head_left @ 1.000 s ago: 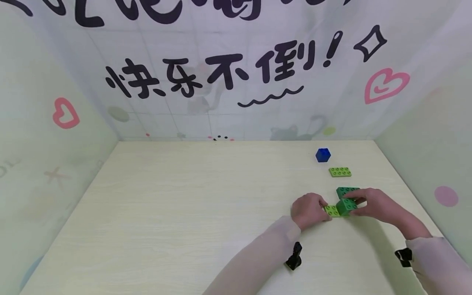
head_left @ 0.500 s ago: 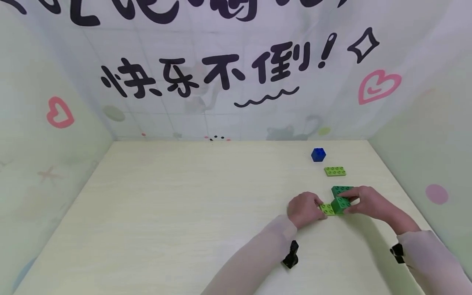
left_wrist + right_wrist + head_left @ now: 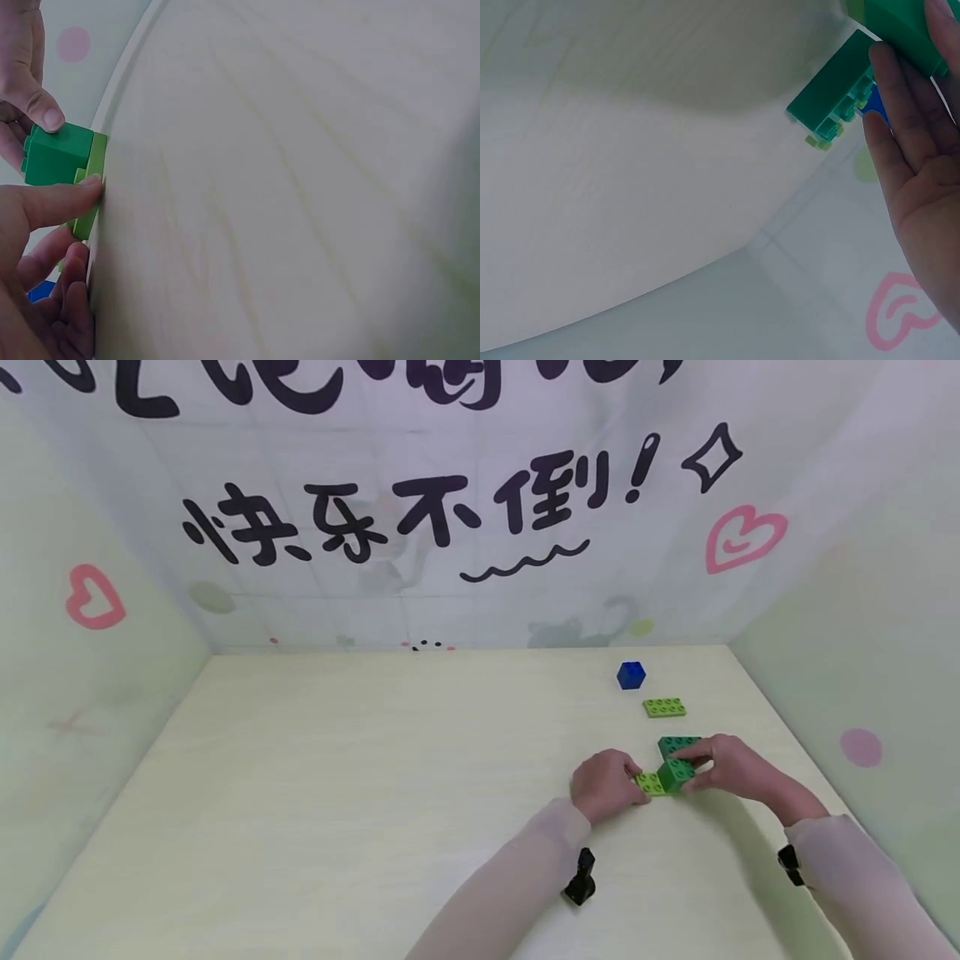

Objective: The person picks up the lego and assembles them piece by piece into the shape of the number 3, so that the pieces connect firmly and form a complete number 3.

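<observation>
On the right part of the table, my left hand (image 3: 606,787) pinches the left end of a flat light-green building plate (image 3: 649,783) between thumb and fingers. My right hand (image 3: 731,770) grips a small green building brick (image 3: 677,774) over the plate's right end. In the left wrist view this green brick (image 3: 61,156) stands against the studded face of the light-green plate (image 3: 97,157); whether it is fully pressed on I cannot tell. Just behind lies a longer green brick (image 3: 675,745), partly hidden by the right fingers; it shows fully in the right wrist view as a studded block (image 3: 832,86).
Farther back lie a second light-green plate (image 3: 664,707) and a blue brick (image 3: 632,675). The pale wooden table (image 3: 337,793) extends left of the hands. A printed cloth wall (image 3: 375,610) borders the back, with pale walls at both sides.
The whole head view has shifted, so table, bricks and hands appear farther left. Both hands keep their hold on the plate and the green brick, with little visible motion between them.
</observation>
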The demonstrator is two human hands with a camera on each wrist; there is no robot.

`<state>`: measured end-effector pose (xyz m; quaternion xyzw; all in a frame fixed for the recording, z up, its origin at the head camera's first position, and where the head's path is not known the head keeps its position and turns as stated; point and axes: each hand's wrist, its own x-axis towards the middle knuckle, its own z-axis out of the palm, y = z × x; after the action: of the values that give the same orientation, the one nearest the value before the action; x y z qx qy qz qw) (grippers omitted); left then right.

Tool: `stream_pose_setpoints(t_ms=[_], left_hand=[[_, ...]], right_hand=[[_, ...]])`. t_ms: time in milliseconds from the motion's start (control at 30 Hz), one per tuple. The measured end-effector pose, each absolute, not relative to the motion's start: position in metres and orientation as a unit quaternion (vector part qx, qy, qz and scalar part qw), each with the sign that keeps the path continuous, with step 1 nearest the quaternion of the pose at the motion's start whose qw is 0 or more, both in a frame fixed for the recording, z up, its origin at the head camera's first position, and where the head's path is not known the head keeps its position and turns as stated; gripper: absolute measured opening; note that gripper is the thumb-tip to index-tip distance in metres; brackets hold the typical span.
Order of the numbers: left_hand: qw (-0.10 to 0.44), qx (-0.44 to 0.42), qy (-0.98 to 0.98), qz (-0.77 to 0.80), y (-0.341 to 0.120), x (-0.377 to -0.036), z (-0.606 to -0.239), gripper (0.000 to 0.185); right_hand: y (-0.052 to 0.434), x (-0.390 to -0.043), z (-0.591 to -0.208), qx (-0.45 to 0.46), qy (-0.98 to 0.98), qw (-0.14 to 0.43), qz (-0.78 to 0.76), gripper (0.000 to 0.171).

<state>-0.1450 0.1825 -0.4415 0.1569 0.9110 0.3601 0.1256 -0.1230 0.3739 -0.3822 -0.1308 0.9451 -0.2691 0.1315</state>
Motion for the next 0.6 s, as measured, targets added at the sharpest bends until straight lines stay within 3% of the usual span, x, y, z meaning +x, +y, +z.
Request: stream_pose_setpoints(t_ms=[233, 600], left_hand=[[0.144, 0.152, 0.913, 0.351, 0.186, -0.144, -0.445, 0.025], [0.138, 0.143, 0.923, 0.330, 0.182, -0.142, -0.441, 0.024]], right_hand=[[0.379, -0.127, -0.381, -0.150, 0.929, 0.175, -0.288, 0.049], [0.382, -0.133, -0.367, -0.201, 0.901, 0.194, -0.332, 0.054]])
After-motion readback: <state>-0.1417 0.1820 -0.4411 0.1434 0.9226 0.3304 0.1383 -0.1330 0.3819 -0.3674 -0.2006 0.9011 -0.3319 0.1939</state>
